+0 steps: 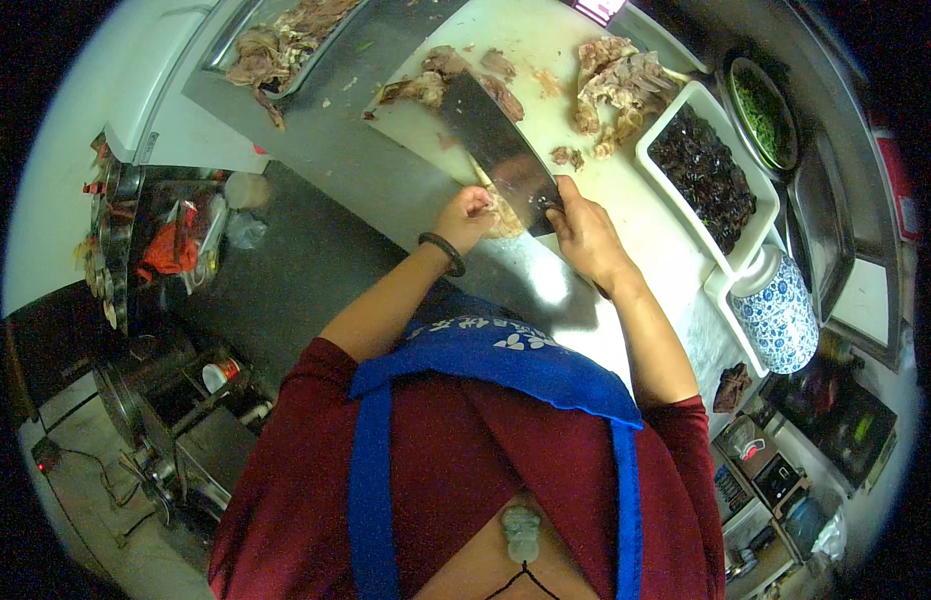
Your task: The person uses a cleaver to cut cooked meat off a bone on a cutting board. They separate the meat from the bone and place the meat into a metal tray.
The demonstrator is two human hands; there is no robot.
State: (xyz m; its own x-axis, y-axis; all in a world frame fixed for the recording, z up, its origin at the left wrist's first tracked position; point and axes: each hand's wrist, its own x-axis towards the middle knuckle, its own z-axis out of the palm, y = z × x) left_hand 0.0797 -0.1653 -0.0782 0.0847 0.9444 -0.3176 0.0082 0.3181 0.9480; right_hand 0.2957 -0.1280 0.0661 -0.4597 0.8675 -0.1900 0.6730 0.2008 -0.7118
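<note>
My right hand (pixel 591 236) grips the handle of a broad, dark-bladed cleaver (pixel 503 142), its blade slanting up and left over a white cutting board (pixel 638 191). Close under the blade, my left hand (pixel 469 217) has its fingertips closed on a pale piece of cooked meat (pixel 504 223), partly hidden by the cleaver. Beyond the blade are chunks of cooked meat (pixel 428 86), partly covered by it. A bony carcass piece (pixel 623 90) lies at the board's far right, with small meat scraps (pixel 567 156) nearer me.
Right of the board stands a white tub of dark, glossy food (pixel 702 180). Beyond it is a bowl of chopped greens (pixel 762 120); nearer stands a blue-and-white patterned container (pixel 777 311). A metal tray (pixel 315 71) of meat sits at the far left of the steel counter (pixel 315 142).
</note>
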